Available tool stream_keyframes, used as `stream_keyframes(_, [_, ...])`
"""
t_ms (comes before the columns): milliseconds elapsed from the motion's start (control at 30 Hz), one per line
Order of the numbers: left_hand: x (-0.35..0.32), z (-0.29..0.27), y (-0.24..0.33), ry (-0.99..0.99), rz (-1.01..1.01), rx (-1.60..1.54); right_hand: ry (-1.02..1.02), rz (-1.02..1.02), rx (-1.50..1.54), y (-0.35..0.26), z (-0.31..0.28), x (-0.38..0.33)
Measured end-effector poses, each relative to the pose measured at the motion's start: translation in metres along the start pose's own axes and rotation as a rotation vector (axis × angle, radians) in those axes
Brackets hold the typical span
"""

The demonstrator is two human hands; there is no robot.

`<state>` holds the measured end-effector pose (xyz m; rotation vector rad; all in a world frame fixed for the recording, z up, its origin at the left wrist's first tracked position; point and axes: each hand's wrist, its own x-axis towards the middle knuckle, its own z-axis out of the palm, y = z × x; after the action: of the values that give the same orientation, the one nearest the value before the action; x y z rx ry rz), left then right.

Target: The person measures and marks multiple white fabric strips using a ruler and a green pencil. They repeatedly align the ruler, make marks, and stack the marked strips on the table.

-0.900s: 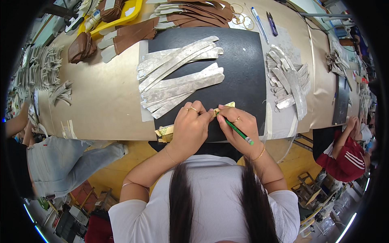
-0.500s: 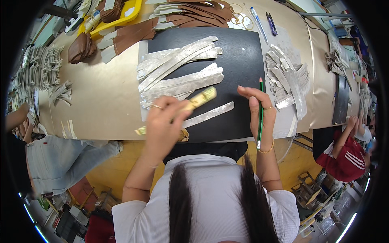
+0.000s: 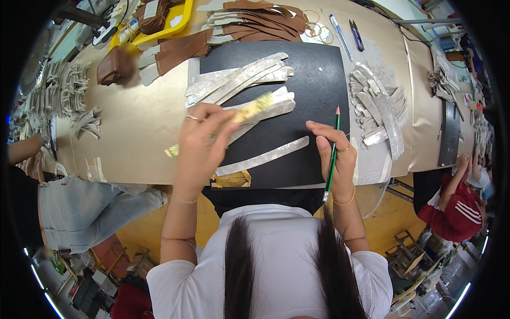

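My left hand is closed around a yellowish patterned strip, blurred by motion, above the left part of the black mat. Fanned pale grey-white strips lie on the mat, partly hidden behind that hand. One separate pale strip rests across the mat's near part, beside a yellow-brown scrap at the front edge. A green pencil with a pink tip pointing away leans across my right hand, held between its bent fingers over the mat's right side.
More pale strips are heaped right of the mat. Brown strips, a yellow tray, a blue pen and dark snips lie along the far side. A bundled pile stands left. Other people sit at both sides.
My left hand has moved away and to the left, carrying the yellowish strip off the separate pale strip. My right hand has shifted slightly left and the pencil tilts more.
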<state>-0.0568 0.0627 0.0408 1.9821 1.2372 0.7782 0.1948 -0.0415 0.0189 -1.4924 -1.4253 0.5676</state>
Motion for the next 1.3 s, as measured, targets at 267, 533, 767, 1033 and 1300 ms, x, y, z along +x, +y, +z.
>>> stream_keyframes(267, [0.04,-0.009,0.002,0.03,0.149,0.032,0.022,-0.018,0.091,-0.019,0.005,0.008])
stream_keyframes(533, [0.247,-0.128,-0.003,0.309,0.396,-0.05,-0.289,-0.446,0.244,-0.073,0.098,0.039])
stream_keyframes(767, [0.409,-0.159,0.003,0.294,0.327,-0.456,-0.409,-0.295,0.363,-0.103,0.113,0.037])
stream_keyframes(1033, [0.462,-0.125,-0.008,0.211,0.093,-0.623,-0.132,-0.318,0.146,-0.088,0.133,0.062])
stream_keyframes(1300, [0.413,-0.002,0.023,0.146,0.041,-0.334,0.327,-0.466,-0.15,-0.051,0.078,0.147])
